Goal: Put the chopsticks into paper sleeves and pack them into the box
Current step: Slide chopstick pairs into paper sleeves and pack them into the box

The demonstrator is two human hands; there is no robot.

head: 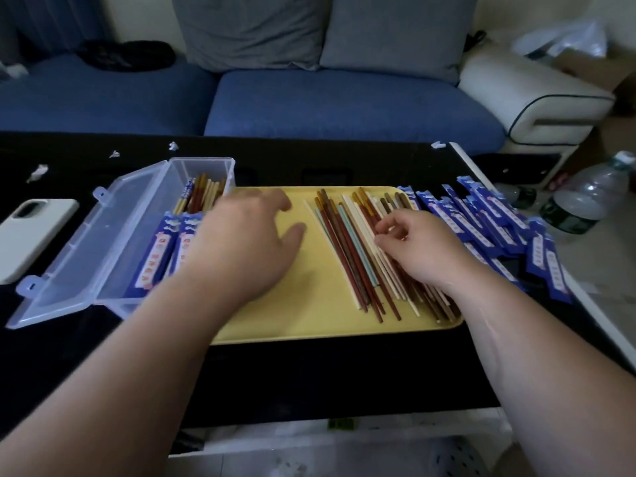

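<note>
Box (203, 169) holds sleeved chopsticks (161, 249); tray (309, 315) holds loose chopsticks (351, 256).

Sleeves (476, 215) — printed txt illegible, blurry.

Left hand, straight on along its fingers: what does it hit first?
Likely the loose chopsticks on the yellow tray, the pale one at the pile's left edge first; left hand height above the tray is unclear.

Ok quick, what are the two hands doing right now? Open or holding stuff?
Left hand: open, holding nothing, above the tray.
Right hand: fingers curled, pinching chopsticks in the pile.
</note>
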